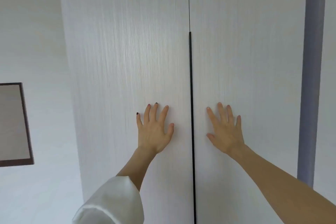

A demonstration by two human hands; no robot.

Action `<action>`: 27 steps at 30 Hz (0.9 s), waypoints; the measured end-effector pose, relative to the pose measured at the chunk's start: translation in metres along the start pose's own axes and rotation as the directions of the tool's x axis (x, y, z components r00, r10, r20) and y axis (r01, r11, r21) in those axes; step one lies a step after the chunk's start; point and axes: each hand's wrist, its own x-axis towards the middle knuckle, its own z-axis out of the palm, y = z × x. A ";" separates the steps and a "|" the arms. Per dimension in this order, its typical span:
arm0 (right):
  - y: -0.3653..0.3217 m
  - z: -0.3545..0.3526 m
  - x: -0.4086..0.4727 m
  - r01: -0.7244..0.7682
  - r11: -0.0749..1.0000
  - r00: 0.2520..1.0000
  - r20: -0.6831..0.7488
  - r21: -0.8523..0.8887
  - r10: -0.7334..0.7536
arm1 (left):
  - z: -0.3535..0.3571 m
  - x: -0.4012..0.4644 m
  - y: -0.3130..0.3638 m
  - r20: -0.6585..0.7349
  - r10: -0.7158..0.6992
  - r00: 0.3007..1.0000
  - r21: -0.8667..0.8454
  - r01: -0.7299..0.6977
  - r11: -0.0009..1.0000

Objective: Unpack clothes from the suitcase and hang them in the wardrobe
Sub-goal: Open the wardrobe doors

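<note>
Two tall white wardrobe doors fill the view, both closed, with a thin dark handle strip (191, 96) running down the seam between them. My left hand (155, 129) lies flat with spread fingers on the left door (127, 51). My right hand (225, 129) lies flat with spread fingers on the right door (245, 51). Both palms press against the panels just beside the seam. A white sleeve (112, 203) covers my left forearm; the right arm is bare. No suitcase and no clothes are in view.
A plain white wall (32, 23) stands left of the wardrobe, with a dark-framed picture (14, 123) hanging on it. A grey-blue vertical strip (311, 78) borders the right door, with another pale panel beyond it.
</note>
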 end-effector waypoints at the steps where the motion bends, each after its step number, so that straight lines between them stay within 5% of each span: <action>1: 0.001 0.004 -0.001 -0.041 0.999 0.995 0.091 -0.012 0.042 | 0.003 0.000 0.003 -0.007 -0.007 1.000 -0.013 0.007 1.000; 7: -0.001 0.024 0.001 -0.092 0.995 0.980 0.180 0.043 0.083 | 0.038 0.009 0.020 -0.224 0.086 0.971 -0.074 -0.105 0.992; 14: 0.005 0.036 0.001 -0.091 0.991 0.987 0.140 0.100 0.076 | 0.065 0.025 0.053 -0.381 -0.015 0.924 -0.142 -0.043 0.989; 27: 0.023 0.019 -0.017 0.005 0.982 0.971 0.234 0.190 -0.051 | 0.053 0.000 0.086 -0.275 -0.178 0.945 -0.205 0.124 0.971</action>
